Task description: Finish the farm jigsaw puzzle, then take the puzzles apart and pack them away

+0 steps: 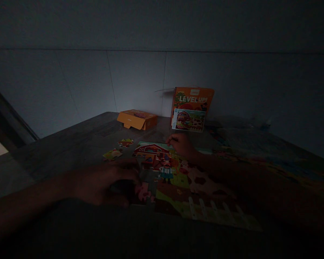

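Observation:
The light is very dim. A partly joined jigsaw puzzle lies flat in front of me, with a red barn, a figure in a teal garment, a spotted cow and a white fence. My left hand rests low at its left, thumb and fingers apart, fingertips at the edge of a puzzle piece with a pink pig. That piece sits beside the joined part, a gap between them. Over the puzzle's top edge is my right hand, fingers curled together; whatever they pinch is hidden.
Two loose puzzle pieces, one farther and one nearer, lie left of the barn. Behind stand an orange open box and an upright "LEVEL UP!" box with a picture card against it. More pieces and clear plastic lie right.

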Demonstrator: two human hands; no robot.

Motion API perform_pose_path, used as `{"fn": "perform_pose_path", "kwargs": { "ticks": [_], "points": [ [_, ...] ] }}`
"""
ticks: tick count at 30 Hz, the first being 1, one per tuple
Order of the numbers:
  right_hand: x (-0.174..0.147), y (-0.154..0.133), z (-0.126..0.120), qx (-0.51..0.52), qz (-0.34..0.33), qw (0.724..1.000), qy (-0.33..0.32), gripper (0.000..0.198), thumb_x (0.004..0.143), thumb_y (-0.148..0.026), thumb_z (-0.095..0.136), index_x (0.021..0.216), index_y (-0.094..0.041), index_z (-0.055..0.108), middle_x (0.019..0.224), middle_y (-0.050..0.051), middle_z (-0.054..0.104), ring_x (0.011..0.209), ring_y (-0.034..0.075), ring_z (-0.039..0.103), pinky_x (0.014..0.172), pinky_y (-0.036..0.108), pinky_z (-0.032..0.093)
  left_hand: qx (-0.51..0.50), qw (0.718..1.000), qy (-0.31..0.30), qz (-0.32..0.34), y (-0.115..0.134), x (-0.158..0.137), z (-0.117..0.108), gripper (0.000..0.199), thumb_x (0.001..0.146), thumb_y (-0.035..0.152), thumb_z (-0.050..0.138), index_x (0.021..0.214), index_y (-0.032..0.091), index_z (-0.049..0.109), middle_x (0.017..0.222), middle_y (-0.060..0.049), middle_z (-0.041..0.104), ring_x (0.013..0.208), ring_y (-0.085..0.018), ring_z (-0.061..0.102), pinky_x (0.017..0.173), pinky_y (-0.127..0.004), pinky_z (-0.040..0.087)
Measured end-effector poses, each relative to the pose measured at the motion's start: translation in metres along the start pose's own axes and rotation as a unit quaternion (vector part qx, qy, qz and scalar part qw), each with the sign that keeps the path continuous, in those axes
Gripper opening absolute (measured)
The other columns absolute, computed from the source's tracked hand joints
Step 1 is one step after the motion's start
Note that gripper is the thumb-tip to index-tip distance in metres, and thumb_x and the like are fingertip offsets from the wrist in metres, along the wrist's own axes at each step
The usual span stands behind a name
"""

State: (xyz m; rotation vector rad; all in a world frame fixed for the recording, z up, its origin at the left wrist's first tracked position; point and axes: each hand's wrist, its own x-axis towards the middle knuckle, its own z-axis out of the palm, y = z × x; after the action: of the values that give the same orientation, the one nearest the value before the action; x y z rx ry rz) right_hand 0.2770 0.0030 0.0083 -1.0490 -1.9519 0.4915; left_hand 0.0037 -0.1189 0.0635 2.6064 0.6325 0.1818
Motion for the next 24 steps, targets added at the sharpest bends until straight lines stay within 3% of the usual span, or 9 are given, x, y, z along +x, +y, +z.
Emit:
{"fn": "perform_pose_path", "kwargs": {
  "ticks": [2, 4, 6, 18, 24],
  "points": [
    [-0.007, -0.008, 0.002, -0.062, -0.095, 0.993, -0.037, 0.022, 0.072, -0.005, 0.047, 0.069, -0.016, 0.066, 0.069, 0.003, 0.064, 0.065, 0.014, 0.056, 0.063, 0.025, 0.040, 0.002, 1.000, 0.000, -0.005, -0.001, 0.000, 0.001, 0.031, 0.077, 0.025, 0.073, 0.106, 0.022, 0.062, 0.112, -0.008, 0.056, 0.100, -0.024, 0.056, 0.085, -0.036, 0.051],
    [-0.014, -0.016, 0.003, -0.124, -0.223, 0.962, -0.101, 0.023, 0.073, -0.004, 0.048, 0.076, -0.015, 0.068, 0.076, 0.005, 0.063, 0.071, 0.015, 0.056, 0.067, 0.026, 0.040, 0.000, 1.000, 0.005, -0.001, -0.003, -0.001, 0.002, 0.031, 0.078, 0.025, 0.072, 0.106, 0.022, 0.062, 0.113, -0.008, 0.056, 0.101, -0.023, 0.056, 0.085, -0.035, 0.051],
    [-0.018, -0.020, 0.004, -0.144, -0.292, 0.935, -0.138, 0.023, 0.076, -0.004, 0.047, 0.082, -0.013, 0.068, 0.080, 0.006, 0.062, 0.072, 0.015, 0.056, 0.067, 0.025, 0.040, -0.004, 1.000, 0.007, 0.002, -0.004, 0.000, 0.003, 0.029, 0.078, 0.025, 0.071, 0.106, 0.022, 0.062, 0.114, -0.007, 0.056, 0.103, -0.023, 0.055, 0.087, -0.035, 0.051],
    [-0.015, -0.020, 0.003, -0.120, -0.244, 0.951, -0.144, 0.026, 0.079, 0.001, 0.047, 0.080, -0.015, 0.067, 0.080, 0.004, 0.060, 0.071, 0.013, 0.056, 0.069, 0.023, 0.040, 0.006, 1.000, -0.004, -0.006, -0.002, 0.000, 0.002, 0.030, 0.079, 0.027, 0.072, 0.107, 0.021, 0.062, 0.114, -0.008, 0.056, 0.103, -0.023, 0.056, 0.088, -0.034, 0.049],
    [-0.014, -0.016, 0.005, -0.121, -0.253, 0.950, -0.140, 0.024, 0.078, 0.000, 0.048, 0.080, -0.014, 0.067, 0.080, 0.004, 0.060, 0.072, 0.014, 0.056, 0.068, 0.023, 0.040, 0.021, 0.997, 0.024, -0.071, -0.010, -0.004, 0.005, 0.070, 0.069, 0.041, 0.080, 0.128, 0.022, 0.047, 0.122, -0.009, 0.056, 0.108, -0.028, 0.057, 0.088, -0.037, 0.050]
  ]
}}
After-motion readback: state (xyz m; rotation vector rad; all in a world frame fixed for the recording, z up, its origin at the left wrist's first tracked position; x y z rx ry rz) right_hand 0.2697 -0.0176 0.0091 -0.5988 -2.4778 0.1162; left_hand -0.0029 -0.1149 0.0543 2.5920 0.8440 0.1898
